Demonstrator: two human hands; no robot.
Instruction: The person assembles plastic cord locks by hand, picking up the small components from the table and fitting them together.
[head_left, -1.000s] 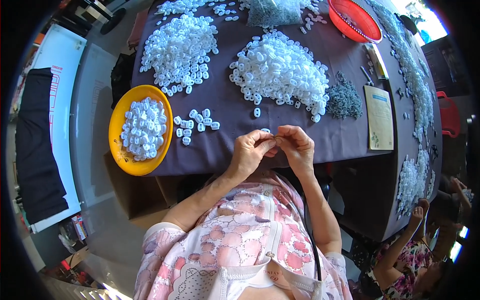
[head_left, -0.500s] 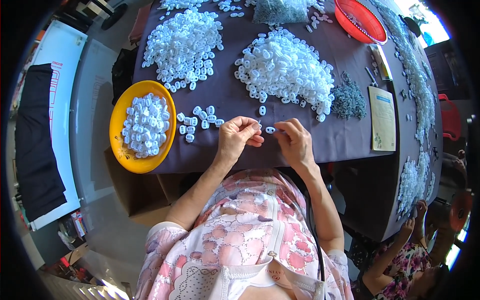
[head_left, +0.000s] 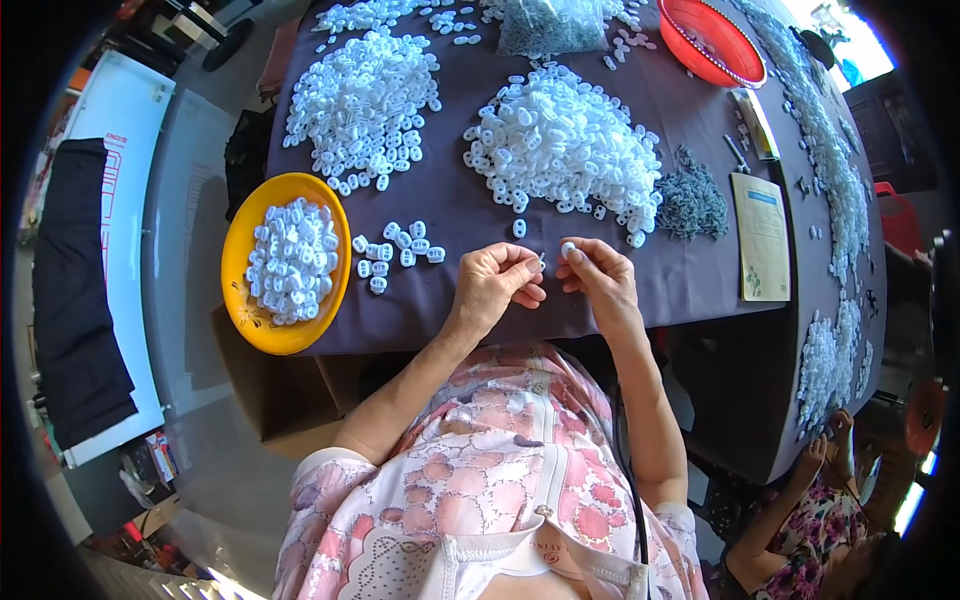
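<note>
Head view: yellow dish (head_left: pixel 237 270) taken as landmark. Just right of it, a cluster of white pieces (head_left: pixel 403 240) is noted on the surface (head_left: pixel 395 320). Farther right, a small part (head_left: pixel 541 261), kind unclear, is pinched by the left hand (head_left: pixel 492 285). Farthest right of the dish, a white piece (head_left: pixel 568 248) is pinched by the right hand (head_left: pixel 608 287): judged light, stiff, slick, hardly fragile; best gripped by its sides.

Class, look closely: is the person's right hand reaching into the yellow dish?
No, the right hand pinches a small white piece, well to the right of the yellow dish.
</note>
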